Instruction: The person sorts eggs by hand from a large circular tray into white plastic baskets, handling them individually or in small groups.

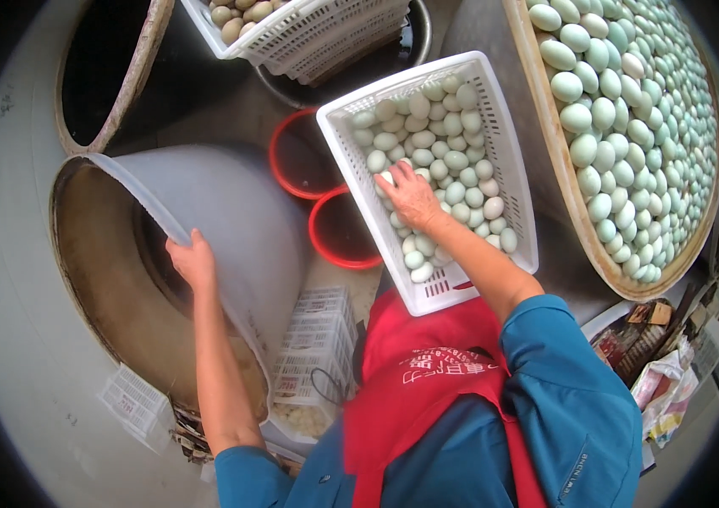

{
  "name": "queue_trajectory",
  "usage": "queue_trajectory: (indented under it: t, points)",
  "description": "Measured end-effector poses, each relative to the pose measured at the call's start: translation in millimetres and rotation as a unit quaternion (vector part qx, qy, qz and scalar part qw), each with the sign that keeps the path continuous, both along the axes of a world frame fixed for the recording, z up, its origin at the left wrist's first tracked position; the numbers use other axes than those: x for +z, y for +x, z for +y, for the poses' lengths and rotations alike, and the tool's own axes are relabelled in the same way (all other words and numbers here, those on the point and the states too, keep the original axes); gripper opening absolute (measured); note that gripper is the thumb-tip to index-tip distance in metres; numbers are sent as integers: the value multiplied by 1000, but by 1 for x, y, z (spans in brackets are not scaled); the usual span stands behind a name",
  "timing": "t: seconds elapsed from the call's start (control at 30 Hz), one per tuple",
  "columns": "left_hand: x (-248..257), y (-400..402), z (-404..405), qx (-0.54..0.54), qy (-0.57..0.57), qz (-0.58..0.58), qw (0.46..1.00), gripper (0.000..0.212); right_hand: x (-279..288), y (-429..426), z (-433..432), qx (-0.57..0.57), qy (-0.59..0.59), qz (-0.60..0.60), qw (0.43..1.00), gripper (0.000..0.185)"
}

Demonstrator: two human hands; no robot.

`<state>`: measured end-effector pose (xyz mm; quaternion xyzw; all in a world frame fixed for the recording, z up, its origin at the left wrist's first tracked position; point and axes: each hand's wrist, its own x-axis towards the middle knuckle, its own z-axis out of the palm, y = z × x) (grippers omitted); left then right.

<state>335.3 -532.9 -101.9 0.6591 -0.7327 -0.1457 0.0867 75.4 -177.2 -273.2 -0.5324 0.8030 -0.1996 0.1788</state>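
My left hand (194, 259) grips the rim of a large grey plastic vat (245, 197), thumb over the outside. The vat stands to my left, its inside stained brown and its bottom dark. In front of me a white slatted plastic basket (424, 301) holds many pale green and whitish eggs (456, 160). My right hand (411, 195) reaches into its left half, fingers bent down among the eggs. A whitish egg (386, 179) lies beside the fingers; whether they hold it is hidden.
At right stands a vat (546, 127) heaped with pale green eggs. Two red-rimmed buckets (315, 225) sit left of the basket. Beyond, a crate (334, 38) of brownish eggs rests over a metal basin (426, 38). Stacked white crates (315, 336) stand near my left side; another dark vat (137, 82) is farther left.
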Motion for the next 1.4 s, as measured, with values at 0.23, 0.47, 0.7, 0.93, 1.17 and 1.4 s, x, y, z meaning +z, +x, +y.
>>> queue_trajectory:
  t: [0.23,0.47,0.7,0.93,1.17,1.4]
  points:
    - [1,-2,0,-3,9,0,1000,62,-9,13,-14,-42,-43,-18,998,48]
    - [-2,1,-2,-20,-37,-12,999,51,-11,0,-22,-127,-77,-91,985,57]
    - [-1,-3,-3,-29,4,0,1000,58,-11,-89,-33,-351,-176,-75,917,63]
    - [-3,7,-1,-7,-5,10,1000,56,10,-106,-62,-341,84,-148,924,52]
    - [3,-10,3,-8,-8,-15,1000,57,5,-120,-50,-229,98,-133,959,50]
    - [2,-4,0,2,7,2,1000,54,25,-98,-29,-253,64,-175,949,55]
